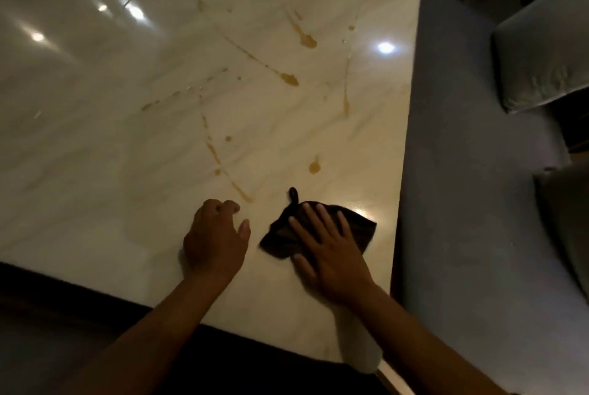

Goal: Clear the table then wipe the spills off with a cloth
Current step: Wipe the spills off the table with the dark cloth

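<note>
A glossy pale marble table fills most of the view. Amber spills streak and dot it from the middle toward the far right. A dark cloth with a small loop lies near the table's front right corner. My right hand presses flat on the cloth with its fingers straight and spread. To the left of the cloth, my left hand rests on the tabletop with fingers loosely curled and holds nothing.
Grey upholstered seats stand along the table's right edge, with grey floor between. The table's dark front edge runs below my arms. Ceiling lights reflect off the surface.
</note>
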The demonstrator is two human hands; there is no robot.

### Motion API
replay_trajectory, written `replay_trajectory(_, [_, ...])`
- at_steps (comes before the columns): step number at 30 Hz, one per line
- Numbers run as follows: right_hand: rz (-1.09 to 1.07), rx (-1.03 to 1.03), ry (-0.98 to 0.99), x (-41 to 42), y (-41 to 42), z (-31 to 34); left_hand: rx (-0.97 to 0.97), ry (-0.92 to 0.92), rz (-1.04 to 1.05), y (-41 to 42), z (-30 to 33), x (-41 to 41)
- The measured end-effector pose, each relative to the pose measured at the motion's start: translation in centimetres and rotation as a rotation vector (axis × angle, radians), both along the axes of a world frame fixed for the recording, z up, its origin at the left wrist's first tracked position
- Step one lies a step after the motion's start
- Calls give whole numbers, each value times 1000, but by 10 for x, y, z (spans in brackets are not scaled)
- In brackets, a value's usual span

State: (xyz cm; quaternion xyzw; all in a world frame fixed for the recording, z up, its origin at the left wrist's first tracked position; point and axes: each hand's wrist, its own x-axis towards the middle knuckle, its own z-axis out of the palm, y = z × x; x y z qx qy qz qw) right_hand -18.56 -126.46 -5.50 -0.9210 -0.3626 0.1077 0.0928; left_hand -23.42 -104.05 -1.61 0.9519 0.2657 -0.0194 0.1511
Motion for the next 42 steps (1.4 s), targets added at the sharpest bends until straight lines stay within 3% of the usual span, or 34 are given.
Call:
replay_trajectory(4, [254,26,-85,77,-1,-8,-7,-13,92,-23,-4,-11])
replay_trajectory(9, [-8,20,-99,165,35,-8,-5,-33,144,-30,-8,-19])
replay_trajectory(12, [-102,31,-92,155,47,-7,-15,-32,185,-31,-9,-15])
replay_trajectory(18, [277,24,14,64,9,4,-2,-60,190,-31,-10,-16])
replay_trajectory(22, [408,-3,-58,120,14,0,26,-71,172,-33,-7,-16])
replay_trajectory(26, [246,-2,-118,187,41,-5,50,-62,211,-37,-11,-14])
replay_trajectory(29, [208,39,-122,186,54,-6,59,-102,261,-44,-16,-17])
replay_trajectory(31, [378,111,-86,160,44,-3,58,-89,389,-56,-19,-19])
replay_trajectory(34, [803,91,3,127,17,-1,47,-53,626,-82,-21,-25])
replay_trajectory(38, [1206,85,-15,149,60,-1,28,-8,769,-113,-23,-34])
replay_trajectory(40, [1270,102,-56,164,107,-8,22,0,794,-119,-20,-33])
replay_trajectory(42, [1169,124,-104,175,158,-12,21,17,813,-117,-15,-28])
